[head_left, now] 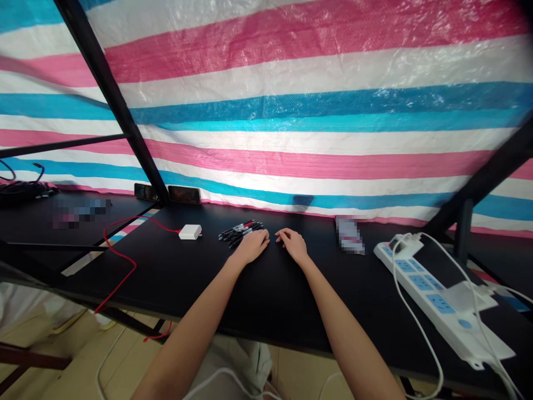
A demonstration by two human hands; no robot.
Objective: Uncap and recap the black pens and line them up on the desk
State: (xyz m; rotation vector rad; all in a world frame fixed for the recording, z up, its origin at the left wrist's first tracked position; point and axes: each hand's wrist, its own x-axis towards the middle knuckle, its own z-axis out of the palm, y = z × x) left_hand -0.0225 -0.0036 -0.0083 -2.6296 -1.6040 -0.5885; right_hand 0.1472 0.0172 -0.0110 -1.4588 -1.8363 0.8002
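Observation:
My left hand [253, 246] rests palm down on the black table, right next to a loose bundle of pens [239, 231]. Its fingers are loosely bent, and I see nothing in them. Most of the pens are black, and one shows a red part; they lie at slightly different angles, and the hand covers some of their near ends. A short gap to the right, my right hand [293, 245] lies on its side with fingers slightly bent and apart. No object shows in it.
A white charger [190, 232] with a red cable lies left of the pens. Two phones [184, 194] lean at the back left. A blurred packet [350, 234] lies to the right, near a white power strip [441, 303] with plugs and cables. Black metal bars [120, 111] frame the striped sheet [291, 111].

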